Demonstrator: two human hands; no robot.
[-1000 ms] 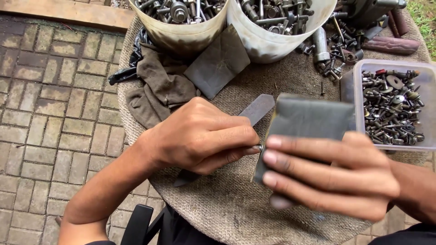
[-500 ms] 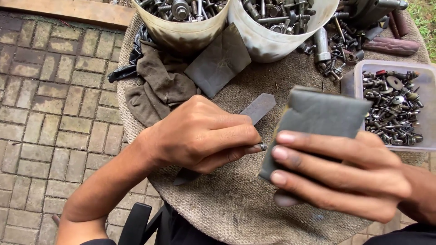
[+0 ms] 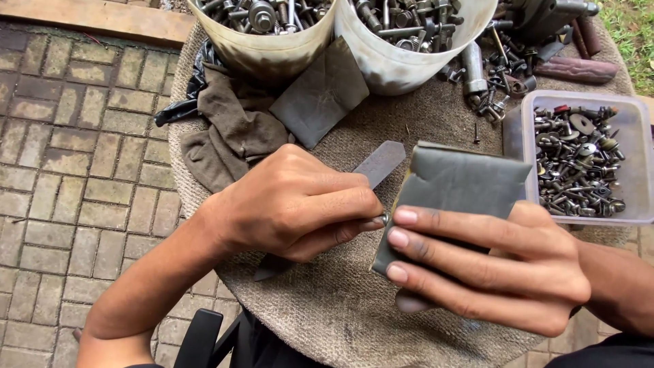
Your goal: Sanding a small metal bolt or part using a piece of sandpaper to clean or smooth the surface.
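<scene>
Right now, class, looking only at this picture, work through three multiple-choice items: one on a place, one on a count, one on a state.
1. Where does the clear plastic tub of nuts and bolts stand?
A. at the right edge of the round table
B. on the brick paving
C. inside a pail

2. How many pale pails of hardware stand at the table's far side?
A. one
B. two
C. four

3. How is the grey abrasive sheet held?
A. lying flat on the burlap
B. folded, gripped in the right hand
C. rolled inside the rag

Answers:
1 A, it sits on the burlap-covered table at the right.
2 B, a left pail and a right pail.
3 B, the right hand grips it, while the left hand pinches a small metal piece against it.
</scene>
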